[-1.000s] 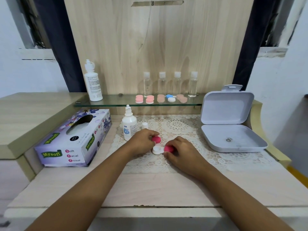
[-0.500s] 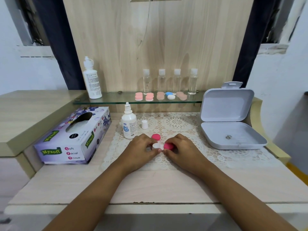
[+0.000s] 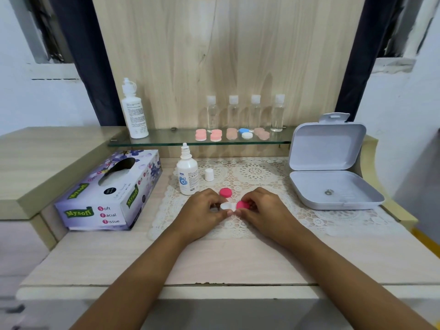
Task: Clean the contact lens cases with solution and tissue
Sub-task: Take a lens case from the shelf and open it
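Observation:
A white contact lens case (image 3: 225,206) lies on the lace mat (image 3: 262,177) between my hands. My left hand (image 3: 202,211) pinches its left, uncapped well. My right hand (image 3: 264,210) grips the pink cap (image 3: 242,205) on its right well. A second pink cap (image 3: 225,192) lies loose on the mat just behind the case. The uncapped solution bottle (image 3: 187,175) stands upright behind my left hand, its small white cap (image 3: 209,174) beside it. The tissue box (image 3: 109,194) sits to the left.
An open white plastic box (image 3: 333,186) sits at the right of the mat. A glass shelf (image 3: 166,139) behind carries a tall white bottle (image 3: 134,113), several clear bottles (image 3: 256,110) and several more lens cases (image 3: 215,135).
My left hand let go of the loose pink cap on the mat and moved to the white case. My right hand has stayed on the other pink cap.

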Demonstrator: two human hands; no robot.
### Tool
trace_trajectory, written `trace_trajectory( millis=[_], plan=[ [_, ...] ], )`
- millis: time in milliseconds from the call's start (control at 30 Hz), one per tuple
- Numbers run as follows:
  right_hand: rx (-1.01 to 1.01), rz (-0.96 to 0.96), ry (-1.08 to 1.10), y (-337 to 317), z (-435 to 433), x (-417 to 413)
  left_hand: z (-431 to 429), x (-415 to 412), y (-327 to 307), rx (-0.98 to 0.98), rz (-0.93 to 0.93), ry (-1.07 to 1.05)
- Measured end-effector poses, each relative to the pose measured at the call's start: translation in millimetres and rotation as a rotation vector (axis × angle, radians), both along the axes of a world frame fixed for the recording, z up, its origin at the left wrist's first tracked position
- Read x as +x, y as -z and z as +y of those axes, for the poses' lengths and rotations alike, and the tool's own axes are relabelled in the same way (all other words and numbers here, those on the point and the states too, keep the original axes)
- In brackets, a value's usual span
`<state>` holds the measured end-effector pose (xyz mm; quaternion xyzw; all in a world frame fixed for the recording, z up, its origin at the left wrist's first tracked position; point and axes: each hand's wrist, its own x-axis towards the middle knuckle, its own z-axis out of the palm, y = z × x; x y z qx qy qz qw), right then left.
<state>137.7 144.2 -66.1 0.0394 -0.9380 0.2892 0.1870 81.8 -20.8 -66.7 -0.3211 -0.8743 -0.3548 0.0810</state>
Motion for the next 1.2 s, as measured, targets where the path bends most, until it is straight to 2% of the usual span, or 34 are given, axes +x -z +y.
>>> trace_trajectory(
  millis=[233, 533, 633, 767, 967, 1200],
  plan=[
    [0.078, 0.039, -0.115, 2.5, 2.7, 3.3, -0.4, 0.4, 1.2, 0.007, 0.011, 0.015],
    [-0.012, -0.025, -0.013, 0.9, 0.0, 2.6, 0.0, 0.4, 1.3, 0.0, 0.01, 0.015],
    [0.028, -0.026, -0.044, -3.2, 0.5, 3.9, -0.1, 0.1, 1.8, 0.002, 0.014, 0.011],
    [-0.032, -0.051, -0.13, -6.5, 1.2, 6.8, -0.1, 1.0, 1.8, 0.017, 0.015, 0.008],
    [-0.007, -0.004, -0.024, -0.2, 2.6, 1.5, -0.1, 1.3, 1.6, 0.0, 0.029, 0.004],
    [-0.027, -0.012, -0.138, -5.5, 3.5, 6.9, 0.4, 0.8, 1.2, 0.004, 0.027, 0.003]
  ],
)
